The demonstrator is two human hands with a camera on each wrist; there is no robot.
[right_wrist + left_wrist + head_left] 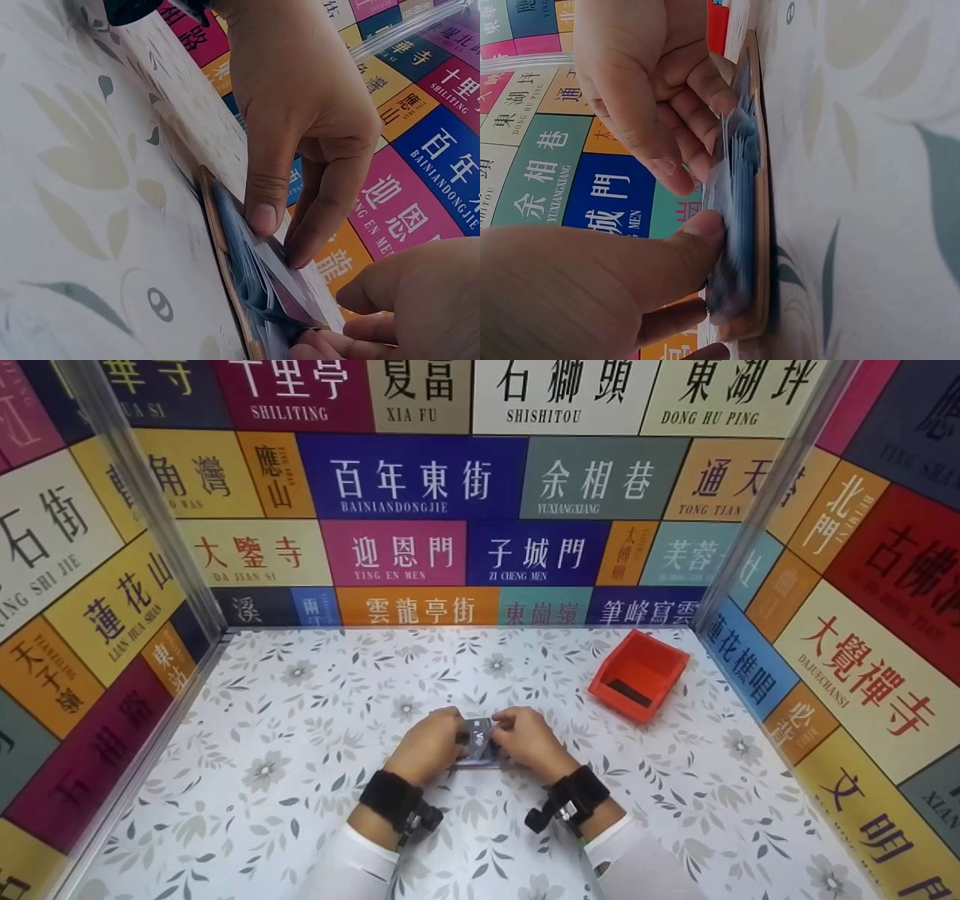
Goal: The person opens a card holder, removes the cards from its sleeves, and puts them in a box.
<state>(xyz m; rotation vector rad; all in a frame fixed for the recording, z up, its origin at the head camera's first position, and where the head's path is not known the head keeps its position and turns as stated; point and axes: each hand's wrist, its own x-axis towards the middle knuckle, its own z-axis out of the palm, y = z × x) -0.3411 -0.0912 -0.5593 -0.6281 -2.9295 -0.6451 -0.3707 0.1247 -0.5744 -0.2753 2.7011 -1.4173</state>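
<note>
Near the middle of the table, between both hands, lies a card holder with a stack of clear plastic sleeves (741, 202) and a brown cover edge (762, 262). A grey card (478, 733) with white lettering shows on its upper face. The left hand (429, 744) grips the sleeves, its thumb (264, 219) pressed on the top one. At the other end of the holder is the right hand (527, 741). Its fingertips (309, 346) sit right at the fanned sleeve edges, while its thumb (676, 180) stands apart from the fingers.
An orange-red plastic bin (660, 667) with a dark strip at its front stands at the back right. The table (300, 720) has a floral covering. Panels of coloured sign prints (420, 480) enclose it at the back and both sides.
</note>
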